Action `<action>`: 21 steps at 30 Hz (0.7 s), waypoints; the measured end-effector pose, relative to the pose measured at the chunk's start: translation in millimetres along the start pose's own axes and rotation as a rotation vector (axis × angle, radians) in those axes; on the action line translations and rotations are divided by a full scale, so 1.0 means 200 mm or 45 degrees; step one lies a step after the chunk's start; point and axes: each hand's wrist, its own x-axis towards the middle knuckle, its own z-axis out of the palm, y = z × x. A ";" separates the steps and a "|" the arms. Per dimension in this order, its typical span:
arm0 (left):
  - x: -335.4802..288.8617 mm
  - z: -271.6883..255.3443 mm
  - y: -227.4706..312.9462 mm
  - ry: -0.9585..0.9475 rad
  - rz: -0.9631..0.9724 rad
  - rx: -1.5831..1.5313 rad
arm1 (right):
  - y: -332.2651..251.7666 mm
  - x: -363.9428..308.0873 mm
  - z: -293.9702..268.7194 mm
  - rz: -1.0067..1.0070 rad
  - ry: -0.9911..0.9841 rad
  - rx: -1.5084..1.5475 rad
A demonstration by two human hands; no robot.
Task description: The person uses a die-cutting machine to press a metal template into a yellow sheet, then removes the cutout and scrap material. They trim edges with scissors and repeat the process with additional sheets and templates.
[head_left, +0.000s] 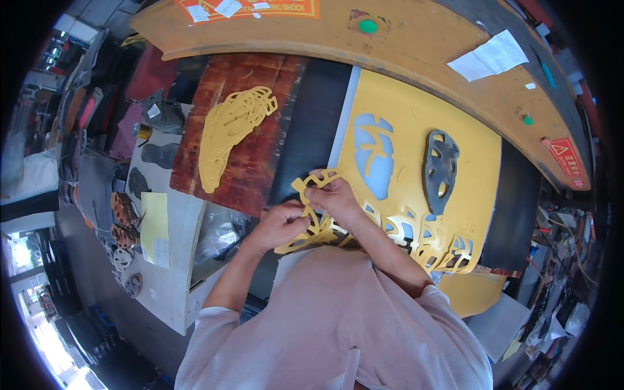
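Observation:
Both hands come together at the near edge of the work surface. My left hand (pixel 279 226) pinches one side of a yellow cut-out piece (pixel 330 174) with strap-like openings. Its upper part is gripped by my right hand (pixel 335 200), thumb and fingers closed. Just right of them spreads a yellow sheet (pixel 409 97), with a shoe-upper-shaped hole (pixel 374 162) through it and more cut openings along its near edge. A dark cutting die (pixel 441 170) with several openings lies on the sheet. To the left, a stack of yellow cut pieces (pixel 224 136) rests on a red-brown board (pixel 195 156).
An orange-brown machine beam (pixel 416 52) with green buttons spans the far side. At left, a pale side table (pixel 175 286) bears a yellow paper (pixel 155 227), several cutting dies (pixel 123 214) and a small can (pixel 141 130). Clear plastic (pixel 224 231) sits below the board.

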 end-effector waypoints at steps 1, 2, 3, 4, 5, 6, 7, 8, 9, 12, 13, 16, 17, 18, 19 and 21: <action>-0.01 0.01 0.01 0.062 0.078 -0.023 | -0.01 -0.01 0.01 -0.029 0.023 0.038; -0.01 0.01 0.01 0.114 0.136 -0.044 | -0.02 -0.01 0.02 -0.057 0.046 0.076; -0.02 0.01 0.02 0.098 0.113 -0.162 | -0.04 -0.01 0.02 -0.056 0.028 0.221; -0.02 0.01 0.03 0.069 0.072 -0.278 | -0.05 -0.02 0.02 -0.054 0.013 0.367; -0.03 0.00 0.03 0.037 0.030 -0.393 | -0.06 -0.01 0.01 -0.046 -0.035 0.538; -0.03 -0.01 0.04 0.018 -0.098 -0.466 | -0.07 0.00 0.00 -0.036 -0.053 0.580; -0.03 -0.02 0.05 -0.001 -0.227 -0.538 | -0.08 0.00 -0.02 -0.019 -0.107 0.647; -0.04 -0.04 0.06 -0.040 -0.362 -0.626 | -0.09 0.02 -0.04 -0.013 -0.133 0.741; -0.03 -0.06 0.07 -0.026 -0.358 -0.533 | -0.09 0.02 -0.05 -0.016 -0.161 0.694; -0.03 -0.12 0.10 -0.068 -0.027 -0.462 | -0.11 0.04 -0.11 0.006 -0.286 0.503; -0.02 -0.13 0.10 -0.069 -0.032 -0.462 | -0.12 0.04 -0.14 0.039 -0.273 0.359; -0.02 -0.14 0.12 -0.111 0.036 -0.415 | -0.14 0.02 -0.20 -0.159 -0.189 -0.408; -0.02 -0.14 0.13 -0.109 0.084 -0.356 | -0.14 0.01 -0.22 -0.193 -0.113 -0.374; -0.02 -0.14 0.14 -0.109 0.119 -0.285 | -0.14 0.00 -0.24 -0.243 -0.022 -0.413; -0.02 -0.15 0.15 -0.094 0.114 -0.322 | -0.14 -0.01 -0.26 -0.297 0.066 -0.454; -0.01 -0.19 0.20 -0.022 0.017 -0.443 | -0.12 -0.04 -0.29 -0.353 0.169 -0.474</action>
